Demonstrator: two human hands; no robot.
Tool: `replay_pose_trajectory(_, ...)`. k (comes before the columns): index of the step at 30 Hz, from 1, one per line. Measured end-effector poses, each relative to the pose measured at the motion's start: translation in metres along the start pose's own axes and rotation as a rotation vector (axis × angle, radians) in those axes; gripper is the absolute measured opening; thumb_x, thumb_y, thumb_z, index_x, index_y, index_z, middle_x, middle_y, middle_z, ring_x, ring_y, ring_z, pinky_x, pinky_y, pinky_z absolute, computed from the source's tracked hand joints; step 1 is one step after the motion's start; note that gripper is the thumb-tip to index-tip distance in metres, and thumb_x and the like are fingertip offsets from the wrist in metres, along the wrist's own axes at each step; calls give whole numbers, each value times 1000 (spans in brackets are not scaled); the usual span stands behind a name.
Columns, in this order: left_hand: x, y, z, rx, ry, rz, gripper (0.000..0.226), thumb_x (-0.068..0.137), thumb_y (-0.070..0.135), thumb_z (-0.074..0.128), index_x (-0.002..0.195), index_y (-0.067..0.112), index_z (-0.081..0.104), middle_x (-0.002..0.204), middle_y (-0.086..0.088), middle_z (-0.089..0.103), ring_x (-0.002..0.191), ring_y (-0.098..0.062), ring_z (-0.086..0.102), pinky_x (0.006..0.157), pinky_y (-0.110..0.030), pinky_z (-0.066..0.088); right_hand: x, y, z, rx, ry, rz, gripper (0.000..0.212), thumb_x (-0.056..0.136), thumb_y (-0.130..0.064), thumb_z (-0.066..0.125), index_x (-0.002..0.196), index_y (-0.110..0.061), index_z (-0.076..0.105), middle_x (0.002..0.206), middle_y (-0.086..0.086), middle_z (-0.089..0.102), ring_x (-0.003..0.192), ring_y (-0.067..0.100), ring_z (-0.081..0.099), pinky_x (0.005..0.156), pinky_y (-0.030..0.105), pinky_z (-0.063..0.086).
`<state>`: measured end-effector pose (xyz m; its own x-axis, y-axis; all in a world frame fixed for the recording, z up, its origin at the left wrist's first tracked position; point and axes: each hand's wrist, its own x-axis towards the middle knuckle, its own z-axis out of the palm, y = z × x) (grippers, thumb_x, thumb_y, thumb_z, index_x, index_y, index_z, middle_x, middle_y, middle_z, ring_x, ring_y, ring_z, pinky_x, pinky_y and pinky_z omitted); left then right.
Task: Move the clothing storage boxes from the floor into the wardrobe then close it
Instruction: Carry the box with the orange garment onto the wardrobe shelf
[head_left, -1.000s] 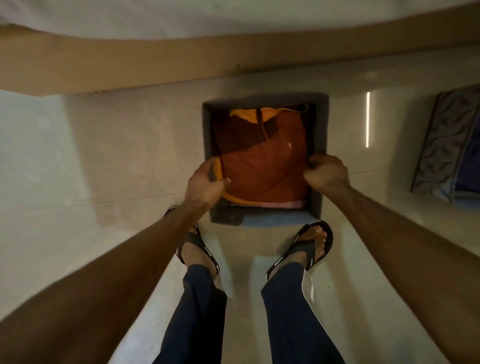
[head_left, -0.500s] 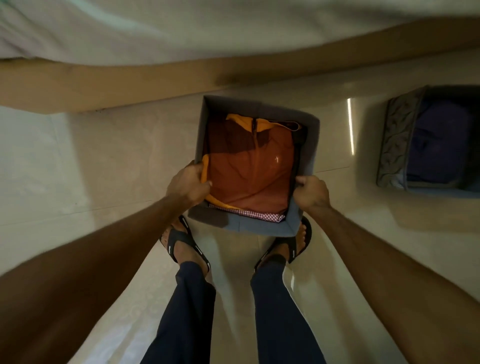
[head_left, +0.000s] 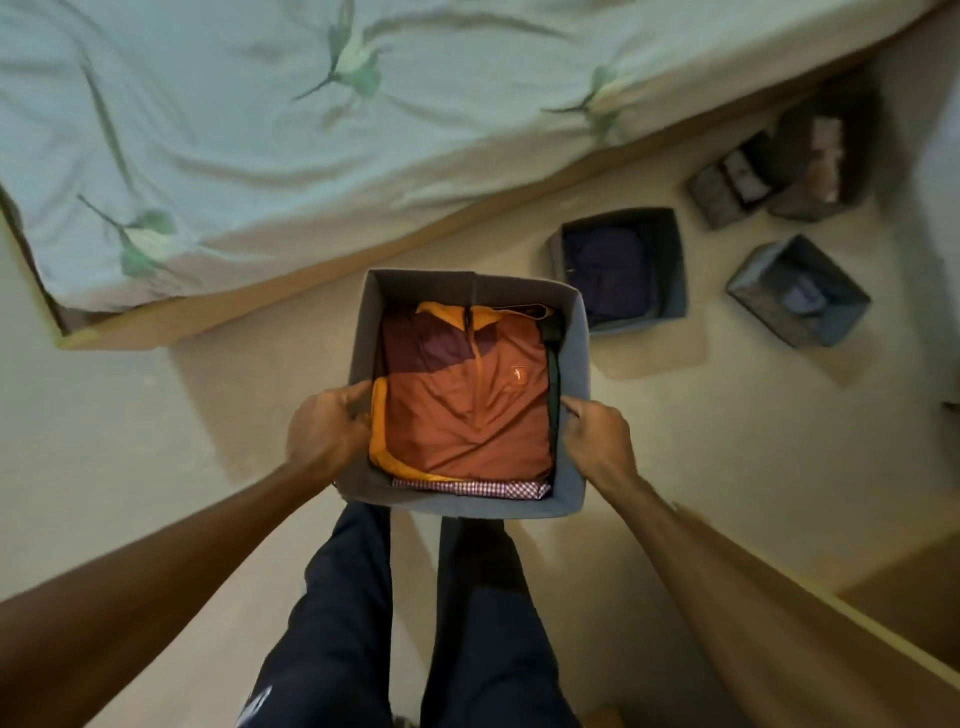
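Observation:
A grey fabric storage box (head_left: 574, 353) hangs in the air in front of my legs, lifted off the floor. Inside it lies a folded orange and maroon jacket (head_left: 467, 405) over a checked garment. My left hand (head_left: 324, 434) grips the box's left wall, thumb inside. My right hand (head_left: 597, 441) grips the right wall the same way. Several more storage boxes stand on the floor at the right: a grey one with dark purple clothes (head_left: 670, 270), a patterned grey one (head_left: 831, 322) and dark ones further back (head_left: 717, 192).
A bed (head_left: 260, 130) with a pale green sheet and a wooden frame fills the upper left. A wooden edge (head_left: 883, 639) crosses the lower right corner. Pale tiled floor (head_left: 130, 441) lies to the left of the box.
Both hands have raised the box from the floor up towards my body. The view has tipped up, so the bed and more boxes on the right have come into sight.

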<state>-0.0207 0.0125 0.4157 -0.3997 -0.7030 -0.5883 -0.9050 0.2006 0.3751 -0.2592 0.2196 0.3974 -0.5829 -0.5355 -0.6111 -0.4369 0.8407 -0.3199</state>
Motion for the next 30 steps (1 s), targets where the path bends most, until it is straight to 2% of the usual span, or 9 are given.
replay_pose_trajectory(3,-37,48,-38,17,19,138,43,87,15,62,129,24,62,117,-11,71,96,-29,69,77,-33,53,-51,6,-56,26,130,-24,38,90,-4,43,121,-6,65,111,18,69,96,36,65,81,34,50)
replay_pose_trajectory(6,-61,99,-68,58,9,319,31,91,20,58,120,24,69,100,-8,75,79,-24,68,63,-27,47,-86,12,-104,50,250,-36,33,89,-5,47,115,-4,68,108,20,70,93,37,65,81,36,51)
replay_pose_trajectory(8,-73,133,-83,147,11,408,25,91,19,56,112,17,69,90,-10,74,70,-24,66,57,-31,50,-102,22,-134,78,336,-28,31,86,-7,51,110,-5,71,105,19,71,91,36,66,82,37,52)
replay_pose_trajectory(12,-77,198,-97,158,68,528,29,87,12,58,114,10,68,91,-15,74,71,-30,69,65,-38,59,-117,44,-188,161,489,21,29,83,-8,55,106,-6,73,105,15,73,92,31,68,85,34,52)
replay_pose_trajectory(17,-59,270,-99,187,89,659,32,85,13,61,116,19,70,88,-8,75,69,-22,67,64,-25,50,-118,70,-231,217,580,97,32,82,-8,56,110,-6,72,109,14,72,97,30,68,88,33,52)
replay_pose_trajectory(20,-39,315,-98,177,61,723,35,84,14,62,117,23,70,87,-3,75,68,-18,66,62,-25,51,-113,84,-253,243,608,163,36,80,-7,56,112,-7,71,111,13,72,100,28,68,90,34,52)
replay_pose_trajectory(22,-22,352,-95,208,20,796,29,84,18,63,109,27,72,80,3,73,62,-12,63,59,-23,53,-109,97,-269,263,645,219,37,79,-6,56,114,-7,70,113,12,71,101,27,68,92,34,52)
replay_pose_trajectory(25,-2,402,-93,263,-49,866,10,83,21,62,80,29,67,64,10,62,53,-5,55,51,-15,40,-106,111,-287,290,690,293,38,78,-5,57,114,-7,70,112,12,71,99,27,68,90,34,54)
replay_pose_trajectory(30,10,519,-81,408,-121,1094,16,82,21,61,67,17,57,65,-5,66,60,-26,62,57,-34,51,-105,143,-325,368,842,479,37,77,-5,59,112,-8,71,110,11,72,96,27,70,87,33,54)
